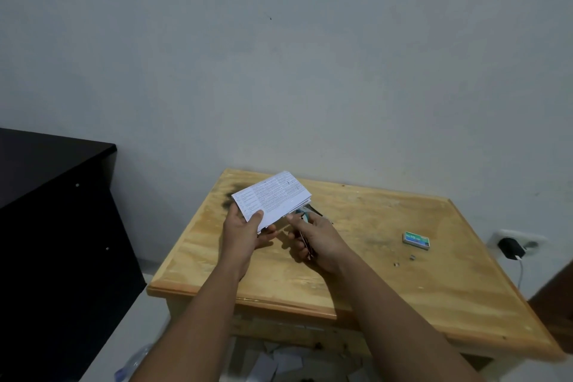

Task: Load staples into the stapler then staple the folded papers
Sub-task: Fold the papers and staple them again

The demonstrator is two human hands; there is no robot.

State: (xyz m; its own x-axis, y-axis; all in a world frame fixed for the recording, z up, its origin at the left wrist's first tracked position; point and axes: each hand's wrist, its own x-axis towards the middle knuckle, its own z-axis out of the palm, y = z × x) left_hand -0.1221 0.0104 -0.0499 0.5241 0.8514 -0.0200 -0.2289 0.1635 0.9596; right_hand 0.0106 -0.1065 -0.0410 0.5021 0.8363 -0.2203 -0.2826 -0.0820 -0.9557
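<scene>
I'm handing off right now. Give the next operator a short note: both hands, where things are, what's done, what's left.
Left hand: holds the folded papers by their near-left corner, above the wooden table.
Right hand: closed around the stapler, its front end at the papers' near-right edge.
Staple box: on the table to the right, a few small metal bits near it.
Done: stapler is in hand and at the papers; whether it is loaded can't be seen.
Left: press to staple, then set the papers down.
</scene>
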